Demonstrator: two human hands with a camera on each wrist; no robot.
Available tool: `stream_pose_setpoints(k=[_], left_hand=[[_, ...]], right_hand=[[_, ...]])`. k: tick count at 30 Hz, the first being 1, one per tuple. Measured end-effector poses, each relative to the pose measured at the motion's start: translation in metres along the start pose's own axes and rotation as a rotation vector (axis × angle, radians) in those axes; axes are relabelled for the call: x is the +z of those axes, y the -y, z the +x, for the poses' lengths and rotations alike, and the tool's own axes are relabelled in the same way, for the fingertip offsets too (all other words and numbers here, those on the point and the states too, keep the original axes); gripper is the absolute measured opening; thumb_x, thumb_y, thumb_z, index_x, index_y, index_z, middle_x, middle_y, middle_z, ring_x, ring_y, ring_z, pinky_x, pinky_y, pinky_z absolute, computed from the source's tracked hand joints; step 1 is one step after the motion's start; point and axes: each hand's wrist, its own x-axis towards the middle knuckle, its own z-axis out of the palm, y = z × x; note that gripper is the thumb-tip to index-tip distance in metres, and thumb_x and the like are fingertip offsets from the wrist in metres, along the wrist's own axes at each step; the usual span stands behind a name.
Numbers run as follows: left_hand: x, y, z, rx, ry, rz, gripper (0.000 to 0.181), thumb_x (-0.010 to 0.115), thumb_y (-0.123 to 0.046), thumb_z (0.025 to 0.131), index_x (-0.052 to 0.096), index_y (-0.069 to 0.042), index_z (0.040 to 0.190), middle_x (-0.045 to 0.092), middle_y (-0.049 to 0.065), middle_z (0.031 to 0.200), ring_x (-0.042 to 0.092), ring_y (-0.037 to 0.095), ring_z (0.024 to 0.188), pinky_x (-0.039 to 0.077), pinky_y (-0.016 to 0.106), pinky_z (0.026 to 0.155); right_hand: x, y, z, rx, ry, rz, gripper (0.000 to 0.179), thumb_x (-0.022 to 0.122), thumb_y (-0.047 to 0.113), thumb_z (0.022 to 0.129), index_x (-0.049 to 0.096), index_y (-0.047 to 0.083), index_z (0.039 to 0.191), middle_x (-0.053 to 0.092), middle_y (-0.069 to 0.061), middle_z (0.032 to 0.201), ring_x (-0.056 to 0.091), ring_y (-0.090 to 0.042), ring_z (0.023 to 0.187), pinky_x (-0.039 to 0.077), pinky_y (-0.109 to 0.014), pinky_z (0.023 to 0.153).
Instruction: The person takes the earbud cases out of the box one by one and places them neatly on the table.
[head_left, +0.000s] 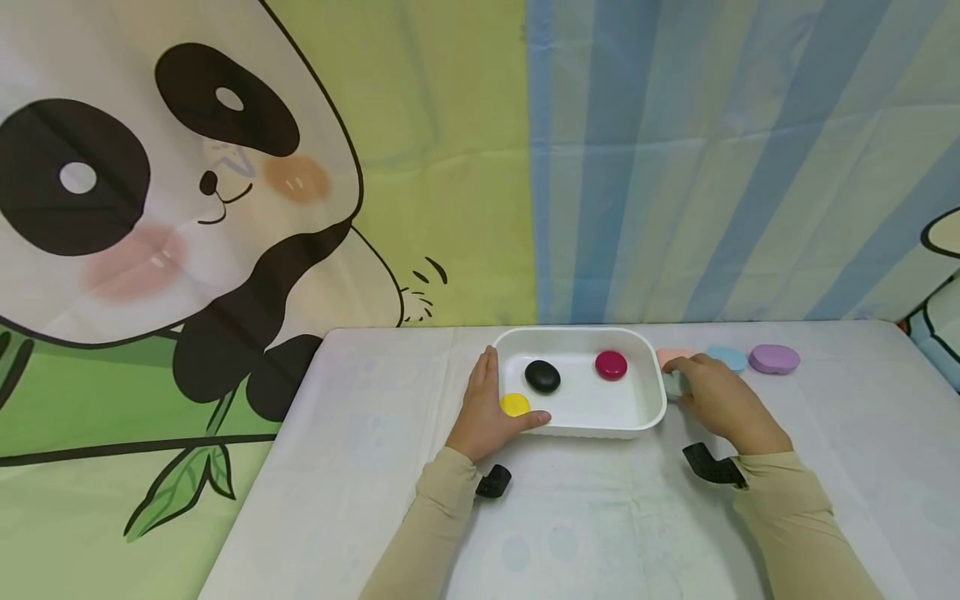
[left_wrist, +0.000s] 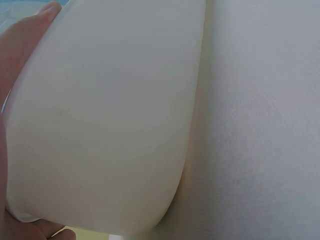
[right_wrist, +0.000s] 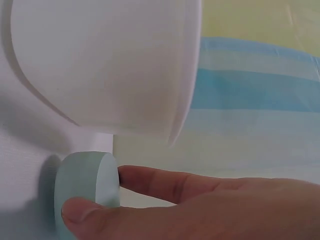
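My left hand (head_left: 491, 417) holds the near left corner of a white plastic tray (head_left: 581, 415), its fingers along the left wall and its thumb at the front rim. Inside lie a black oval piece (head_left: 542, 377), a dark red round piece (head_left: 611, 365) and a yellow round piece (head_left: 514, 405) close to that hand. Just right of the tray, my right hand (head_left: 727, 404) pinches a pale green rounded block (right_wrist: 75, 177) between thumb and finger. In the left wrist view, the tray's outer wall (left_wrist: 105, 115) fills much of the picture.
Beyond the right hand lie a pink piece (head_left: 675, 356), a light blue piece (head_left: 727, 358) and a purple oval piece (head_left: 775, 359) near the far edge. A white cloth (head_left: 570, 533) covers the table. Behind it hangs a curtain printed with a panda (head_left: 180, 192).
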Motion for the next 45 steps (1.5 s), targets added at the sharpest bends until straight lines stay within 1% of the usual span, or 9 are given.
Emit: stream_pose_setpoints(k=[6, 19, 24, 27, 31, 34, 38, 42, 45], left_hand=[[-0.001, -0.001, 0.0, -0.011, 0.003, 0.003, 0.134, 0.082, -0.066, 0.07, 0.0, -0.014, 0.163, 0.003, 0.006, 0.169, 0.008, 0.022, 0.154, 0.019, 0.045, 0.122], [-0.002, 0.0, 0.0, 0.007, -0.012, 0.002, 0.133, 0.083, -0.064, 0.07, 0.004, -0.011, 0.163, 0.005, 0.01, 0.169, 0.01, 0.026, 0.154, 0.02, 0.048, 0.121], [-0.002, -0.001, 0.0, 0.003, -0.01, 0.003, 0.133, 0.083, -0.064, 0.07, 0.003, -0.011, 0.163, 0.005, 0.009, 0.169, 0.01, 0.026, 0.153, 0.021, 0.048, 0.121], [-0.003, 0.0, 0.0, -0.01, -0.006, 0.013, 0.134, 0.083, -0.066, 0.069, 0.002, -0.013, 0.163, 0.005, 0.009, 0.169, 0.01, 0.024, 0.154, 0.02, 0.046, 0.121], [-0.003, 0.001, 0.0, -0.015, -0.005, 0.022, 0.134, 0.082, -0.066, 0.069, 0.002, -0.013, 0.163, 0.005, 0.01, 0.169, 0.009, 0.024, 0.154, 0.02, 0.046, 0.122], [-0.003, 0.001, -0.001, -0.015, -0.004, 0.014, 0.134, 0.083, -0.066, 0.069, 0.002, -0.013, 0.163, 0.004, 0.008, 0.169, 0.009, 0.024, 0.154, 0.019, 0.046, 0.122], [-0.003, 0.0, -0.001, -0.018, 0.0, 0.002, 0.135, 0.083, -0.066, 0.069, 0.002, -0.013, 0.163, 0.003, 0.005, 0.169, 0.008, 0.022, 0.154, 0.019, 0.044, 0.122], [-0.002, 0.0, -0.001, -0.009, -0.001, -0.001, 0.135, 0.082, -0.067, 0.069, 0.002, -0.013, 0.163, 0.004, 0.008, 0.169, 0.009, 0.023, 0.154, 0.019, 0.045, 0.122], [-0.001, 0.0, 0.0, -0.01, 0.005, 0.0, 0.135, 0.082, -0.068, 0.069, 0.001, -0.014, 0.163, 0.004, 0.009, 0.169, 0.008, 0.023, 0.154, 0.019, 0.046, 0.122]], right_hand=[[0.004, -0.001, 0.002, -0.012, 0.02, -0.002, 0.042, 0.08, -0.008, 0.075, 0.066, -0.007, 0.114, 0.064, -0.027, 0.107, 0.061, -0.048, 0.099, 0.051, -0.061, 0.084], [0.004, -0.003, 0.003, 0.004, 0.057, 0.003, 0.042, 0.079, -0.007, 0.076, 0.066, -0.006, 0.115, 0.065, -0.025, 0.107, 0.061, -0.045, 0.098, 0.052, -0.058, 0.083], [-0.001, 0.001, 0.002, 0.03, 0.065, 0.016, 0.045, 0.078, -0.008, 0.077, 0.064, -0.006, 0.12, 0.063, -0.027, 0.114, 0.058, -0.049, 0.107, 0.05, -0.062, 0.088], [-0.004, 0.005, 0.001, 0.023, 0.052, 0.024, 0.047, 0.077, -0.01, 0.077, 0.063, -0.006, 0.122, 0.062, -0.028, 0.118, 0.056, -0.05, 0.11, 0.048, -0.063, 0.09], [-0.009, 0.01, -0.001, 0.009, 0.037, 0.005, 0.05, 0.077, -0.01, 0.078, 0.06, -0.008, 0.125, 0.059, -0.032, 0.12, 0.055, -0.053, 0.111, 0.049, -0.064, 0.089], [-0.013, 0.015, -0.004, 0.0, 0.004, 0.004, 0.051, 0.075, -0.011, 0.079, 0.06, -0.008, 0.127, 0.058, -0.034, 0.122, 0.054, -0.054, 0.112, 0.049, -0.064, 0.089], [-0.019, 0.022, -0.006, -0.03, -0.056, 0.009, 0.05, 0.073, -0.011, 0.08, 0.061, -0.006, 0.128, 0.058, -0.032, 0.124, 0.054, -0.052, 0.113, 0.048, -0.063, 0.089], [-0.021, 0.026, -0.007, -0.072, -0.106, 0.006, 0.048, 0.074, -0.011, 0.08, 0.062, -0.005, 0.126, 0.061, -0.03, 0.121, 0.056, -0.05, 0.111, 0.048, -0.062, 0.089], [-0.021, 0.029, -0.007, -0.081, -0.122, 0.016, 0.047, 0.076, -0.008, 0.081, 0.062, -0.006, 0.125, 0.062, -0.029, 0.12, 0.057, -0.049, 0.11, 0.049, -0.062, 0.089]])
